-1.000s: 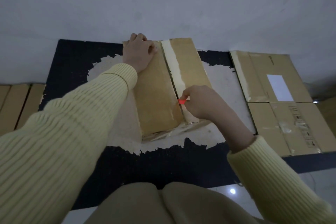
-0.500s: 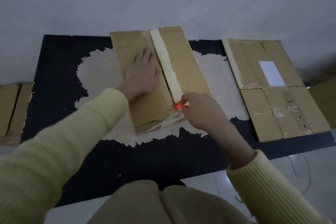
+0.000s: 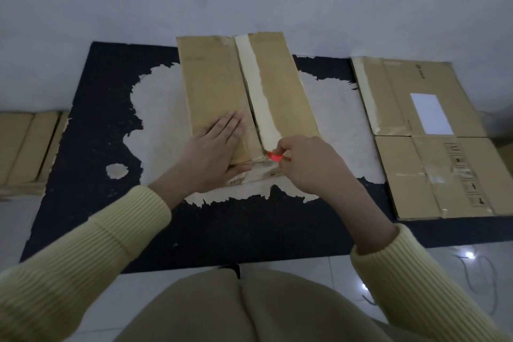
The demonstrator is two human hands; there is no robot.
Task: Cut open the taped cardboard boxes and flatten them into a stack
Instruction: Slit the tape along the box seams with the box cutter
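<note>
Left hand (image 3: 215, 155) flat, right hand (image 3: 311, 164) pinched.

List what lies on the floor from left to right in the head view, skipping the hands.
Cardboard at the left edge → worn black mat → box being cut → flattened box with white label.

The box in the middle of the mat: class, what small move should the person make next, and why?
Probably draw the red cutter through the last tape at the near end. The right hand holds it at the seam's near end, the seam of the box already gapes farther up, and the left hand presses the left flap flat.
</note>
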